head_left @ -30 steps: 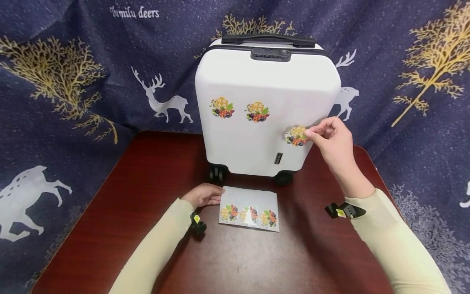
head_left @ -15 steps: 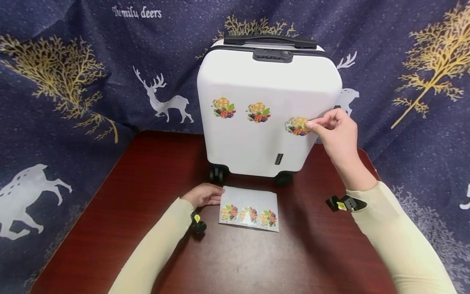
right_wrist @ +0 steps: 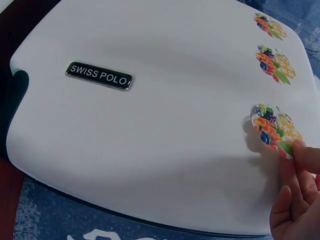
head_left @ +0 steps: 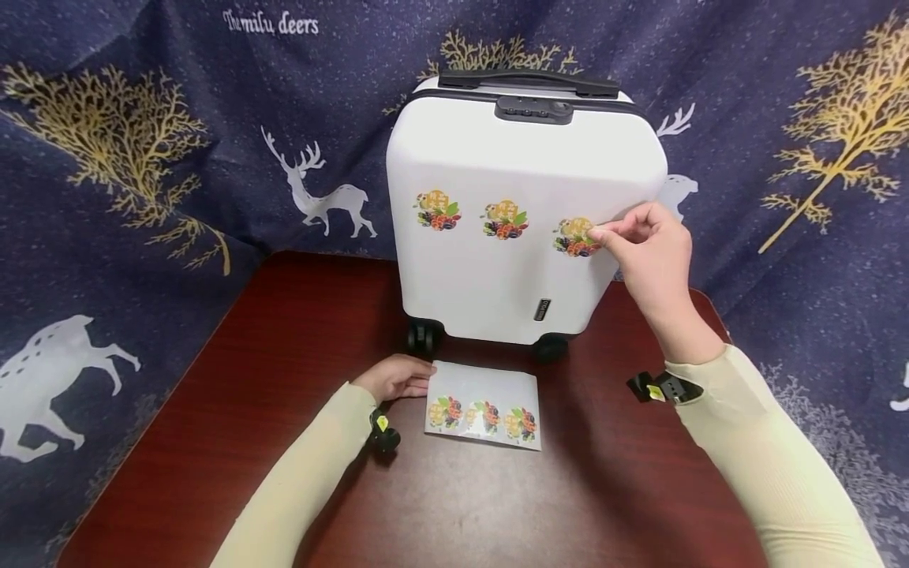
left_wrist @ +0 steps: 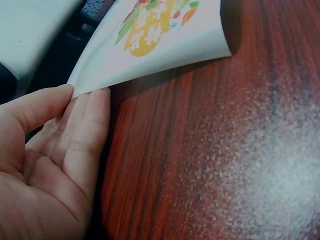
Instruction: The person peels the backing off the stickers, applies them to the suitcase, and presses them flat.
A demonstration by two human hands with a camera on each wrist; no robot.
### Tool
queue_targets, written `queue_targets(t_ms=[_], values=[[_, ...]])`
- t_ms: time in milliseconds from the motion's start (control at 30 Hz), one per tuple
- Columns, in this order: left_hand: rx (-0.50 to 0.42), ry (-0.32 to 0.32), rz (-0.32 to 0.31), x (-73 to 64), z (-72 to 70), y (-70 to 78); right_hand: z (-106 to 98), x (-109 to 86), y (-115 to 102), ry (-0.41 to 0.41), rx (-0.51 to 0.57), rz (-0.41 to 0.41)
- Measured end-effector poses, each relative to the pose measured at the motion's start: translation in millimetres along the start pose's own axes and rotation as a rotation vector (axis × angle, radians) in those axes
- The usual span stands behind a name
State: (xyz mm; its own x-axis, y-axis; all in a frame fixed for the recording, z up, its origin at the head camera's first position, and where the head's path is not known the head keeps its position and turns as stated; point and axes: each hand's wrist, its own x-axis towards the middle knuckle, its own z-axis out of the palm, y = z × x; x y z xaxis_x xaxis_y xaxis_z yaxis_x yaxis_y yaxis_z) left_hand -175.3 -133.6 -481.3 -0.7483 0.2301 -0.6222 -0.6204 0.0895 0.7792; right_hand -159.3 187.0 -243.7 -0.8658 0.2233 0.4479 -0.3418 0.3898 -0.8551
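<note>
My right hand [head_left: 649, 248] pinches the right edge of a fruit-printed sticker [right_wrist: 272, 129] between thumb and fingers, close over the front of a white suitcase [head_left: 476, 284]. A shadow falls beside that sticker in the right wrist view. Two matching stickers, a left one [head_left: 437, 211] and a middle one [head_left: 505, 219], lie flat on the suitcase in a row with it. On the table, my left hand [head_left: 398, 377] pinches the corner of a white sticker sheet [head_left: 483, 379] between thumb and fingers. Three printed fruit stickers remain along the sheet's near side.
The suitcase stands upright on black wheels [head_left: 424, 335] at the back of the dark red table [head_left: 298, 315]. It has a black top handle [head_left: 529, 77], a combination lock [head_left: 534, 109] and a "SWISS POLO" badge [right_wrist: 99, 75]. A blue deer-patterned cloth [head_left: 341, 110] hangs behind.
My right hand has raised the pinched sticker up the suitcase front, nearly level with the other two. The left hand and the sheet have stayed in place.
</note>
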Motion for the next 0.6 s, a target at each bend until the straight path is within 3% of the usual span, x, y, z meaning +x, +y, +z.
queue_targets(t_ms=[600], values=[[0.011, 0.007, 0.033, -0.5, -0.2, -3.0, 21, -11.0, 4, 0.189, -0.153, -0.191]])
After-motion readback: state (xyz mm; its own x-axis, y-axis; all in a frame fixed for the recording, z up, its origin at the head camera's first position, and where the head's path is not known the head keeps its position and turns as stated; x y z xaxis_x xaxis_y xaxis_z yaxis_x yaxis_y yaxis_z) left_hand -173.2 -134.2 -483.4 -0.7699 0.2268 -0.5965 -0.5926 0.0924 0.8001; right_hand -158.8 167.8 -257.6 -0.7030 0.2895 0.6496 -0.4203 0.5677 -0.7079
